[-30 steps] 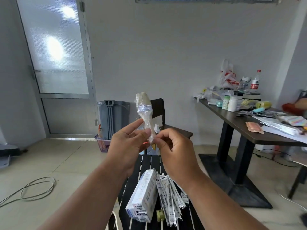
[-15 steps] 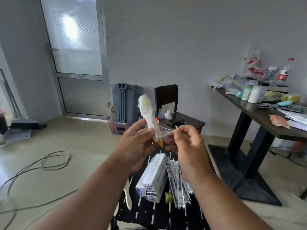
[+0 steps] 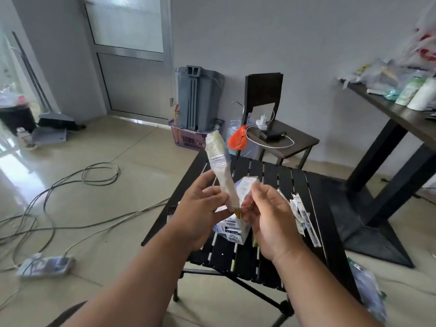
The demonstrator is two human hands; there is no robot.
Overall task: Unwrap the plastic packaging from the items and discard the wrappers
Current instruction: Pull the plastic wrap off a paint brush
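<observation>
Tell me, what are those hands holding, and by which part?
A wrapped paintbrush, bristles up. The left hand grips its handle low down; the right hand pinches the plastic at the handle's tip.

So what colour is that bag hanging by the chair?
Orange bag, seen in the head view, beside the dark chair.

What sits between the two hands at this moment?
In the head view, the plastic-wrapped paintbrush stands between the left hand and right hand; both pinch its lower handle end, bristles pointing up.
</observation>
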